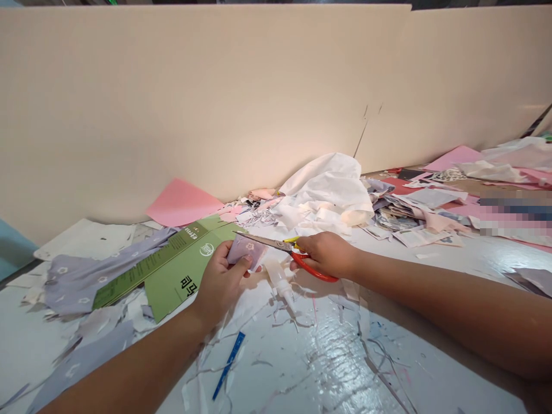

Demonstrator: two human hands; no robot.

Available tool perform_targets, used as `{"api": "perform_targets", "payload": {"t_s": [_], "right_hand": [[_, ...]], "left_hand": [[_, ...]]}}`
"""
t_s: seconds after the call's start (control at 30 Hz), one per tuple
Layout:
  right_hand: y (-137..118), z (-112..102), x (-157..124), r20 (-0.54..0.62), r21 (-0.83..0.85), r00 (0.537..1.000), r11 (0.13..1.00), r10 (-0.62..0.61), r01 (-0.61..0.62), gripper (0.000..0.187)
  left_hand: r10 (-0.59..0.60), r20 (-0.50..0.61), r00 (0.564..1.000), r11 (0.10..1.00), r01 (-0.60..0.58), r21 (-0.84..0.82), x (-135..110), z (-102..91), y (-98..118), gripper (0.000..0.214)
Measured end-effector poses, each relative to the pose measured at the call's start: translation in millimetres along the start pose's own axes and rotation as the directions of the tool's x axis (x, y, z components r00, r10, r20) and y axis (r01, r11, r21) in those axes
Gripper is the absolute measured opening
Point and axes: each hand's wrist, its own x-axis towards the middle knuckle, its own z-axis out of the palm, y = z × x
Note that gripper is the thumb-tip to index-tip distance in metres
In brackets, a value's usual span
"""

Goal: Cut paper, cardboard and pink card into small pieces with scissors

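Note:
My left hand (226,280) pinches a small piece of purple flowered fabric (247,248), thumb on top and fingers behind it. In my right hand (325,253) is a pair of scissors (317,271) with red handles and a yellow part near the pivot. The blades point left and lie along the top edge of the fabric piece; whether they are parted is hard to make out. Just below, between both hands, a translucent glue bottle (281,283) with a narrow nozzle lies on the white table (302,368).
Left of my hands lie a green printed cardboard (176,264), purple flowered fabric (77,282) and pink paper (184,204). White cloth (330,192) and scrap piles (405,213) sit toward the back. A blue strip (228,365) lies in front. An upright cream panel (207,103) closes the back.

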Motion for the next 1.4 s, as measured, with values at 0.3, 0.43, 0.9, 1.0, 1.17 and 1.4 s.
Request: {"api": "perform_targets", "payload": {"t_s": [0.3, 0.43, 0.9, 1.0, 1.17, 1.4], "right_hand": [[-0.8, 0.6, 3.3, 0.006, 0.187, 0.998, 0.98, 0.07, -0.069, 0.023], [-2.2, 1.5, 4.0, 0.028, 0.308, 0.995, 0.946, 0.094, -0.098, 0.023], [-5.7, -3.5, -0.9, -0.121, 0.326, 0.992, 0.942, -0.037, 0.075, 0.053], [-7.0, -3.2, -0.5, -0.106, 0.311, 0.993, 0.947, -0.046, 0.077, 0.054], [-7.7, -3.7, -1.8, -0.112, 0.276, 0.993, 0.959, -0.037, 0.067, 0.056], [-9.7, -6.1, -2.7, -0.063, 0.29, 0.998, 0.957, -0.008, 0.026, 0.057]], "left_hand": [[-0.02, 0.012, 1.0, 0.994, 0.021, -0.105, 2.5, -1.3, -3.8, 0.023], [-0.021, 0.011, 1.0, 0.993, 0.022, -0.115, 2.3, -1.5, -3.7, 0.022], [0.043, -0.028, 0.999, 0.999, -0.043, -0.033, 2.1, 0.7, -4.3, 0.02], [0.056, -0.046, 0.997, 0.998, -0.057, -0.033, 2.1, 1.6, -3.8, 0.02], [0.071, -0.053, 0.996, 0.997, -0.072, -0.021, 1.9, 1.6, -4.3, 0.02], [0.069, -0.051, 0.996, 0.997, -0.071, -0.041, 1.0, 2.2, -4.1, 0.018]]}}
